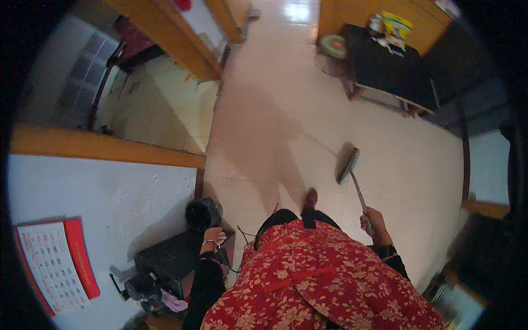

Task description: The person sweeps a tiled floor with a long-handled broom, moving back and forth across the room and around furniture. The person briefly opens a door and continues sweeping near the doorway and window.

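My right hand (373, 222) grips the pale handle of a long-handled floor brush (358, 187). Its oblong head (347, 166) is out ahead over the tiled floor (264, 140), with a dark shadow beside it; whether it touches the tiles I cannot tell. My left hand (214, 237), a bracelet at its wrist, hangs at my left side with curled fingers. It is near a black cabinet (169, 253) and a dark rounded object (202, 214); I cannot tell if anything is inside the fingers. Below me spreads a red floral garment (313, 272), one shoe (311, 197) showing past it.
A low black table (387, 70) bears a yellow packet (397, 27); a green round item (333, 46) is beside it. To the left are a wood-framed doorway (107, 142) and a wall calendar (53, 264). Thin cables (243, 234) hang near my left leg.
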Tool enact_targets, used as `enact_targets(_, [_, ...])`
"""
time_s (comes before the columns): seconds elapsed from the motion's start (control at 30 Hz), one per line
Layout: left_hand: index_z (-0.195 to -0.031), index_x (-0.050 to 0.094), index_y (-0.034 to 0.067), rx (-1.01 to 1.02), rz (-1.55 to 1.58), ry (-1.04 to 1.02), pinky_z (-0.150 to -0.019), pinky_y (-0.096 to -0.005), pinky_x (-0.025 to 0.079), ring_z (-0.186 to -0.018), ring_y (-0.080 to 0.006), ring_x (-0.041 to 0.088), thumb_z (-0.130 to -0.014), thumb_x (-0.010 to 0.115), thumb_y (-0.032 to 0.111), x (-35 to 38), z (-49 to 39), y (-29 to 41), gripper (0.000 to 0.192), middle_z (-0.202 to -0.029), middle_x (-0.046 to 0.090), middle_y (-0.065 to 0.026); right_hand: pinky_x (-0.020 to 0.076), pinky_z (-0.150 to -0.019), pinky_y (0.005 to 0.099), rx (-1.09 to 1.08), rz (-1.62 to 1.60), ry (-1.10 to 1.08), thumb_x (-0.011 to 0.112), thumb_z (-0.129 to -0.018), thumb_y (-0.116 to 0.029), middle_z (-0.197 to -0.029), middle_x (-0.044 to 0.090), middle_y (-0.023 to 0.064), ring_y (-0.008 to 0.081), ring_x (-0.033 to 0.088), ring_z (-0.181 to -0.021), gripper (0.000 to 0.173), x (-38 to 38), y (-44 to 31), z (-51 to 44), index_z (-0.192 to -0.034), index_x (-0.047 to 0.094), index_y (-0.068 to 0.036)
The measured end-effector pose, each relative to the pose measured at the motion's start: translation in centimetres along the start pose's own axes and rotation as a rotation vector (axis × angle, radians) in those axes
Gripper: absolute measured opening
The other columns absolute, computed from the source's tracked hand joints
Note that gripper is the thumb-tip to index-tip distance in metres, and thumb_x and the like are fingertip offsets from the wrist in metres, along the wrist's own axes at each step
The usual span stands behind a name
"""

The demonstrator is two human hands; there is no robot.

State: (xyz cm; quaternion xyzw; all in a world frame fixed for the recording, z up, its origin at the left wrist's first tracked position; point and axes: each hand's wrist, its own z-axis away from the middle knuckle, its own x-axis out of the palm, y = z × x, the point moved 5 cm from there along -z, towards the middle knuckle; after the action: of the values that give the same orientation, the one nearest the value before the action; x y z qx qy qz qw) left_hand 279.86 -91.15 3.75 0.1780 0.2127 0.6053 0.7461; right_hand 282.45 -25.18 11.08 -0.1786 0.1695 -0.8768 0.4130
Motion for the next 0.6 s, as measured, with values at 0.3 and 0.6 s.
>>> enact_targets(0.3, [-0.077, 0.056, 0.007, -0.287, 0.888, 0.041, -0.045, -0.0338, 0.04, -0.057, -0.0231, 0.053, -0.086, 0.044, 0.023, 2.9, -6.0, -6.2, 0.021, -0.068, 0.056, -0.011, 0.0314, -0.038, 0.0208, 0.106, 0.302, -0.326, 0.045, -0.085, -0.007, -0.06, 0.039, -0.0006, 0.0066, 0.038, -0.044, 0.03, 22.8, -14.3, -9.8, -0.114, 0.042, -0.007])
enact_targets(0.6, [-0.073, 0.058, 0.007, 0.04, 0.774, 0.224, -0.049, -0.0354, 0.042, -0.057, -0.0203, 0.056, -0.084, 0.044, 0.025, -7.7, -15.8, 10.0, 0.025, -0.069, 0.059, -0.0095, 0.0321, -0.038, 0.0204, 0.228, 0.37, -0.468, 0.045, -0.083, -0.005, -0.062, 0.04, 0.0, 0.0073, 0.038, -0.046, 0.015, 43.7, -19.7, -15.0, -0.098, 0.045, -0.006])
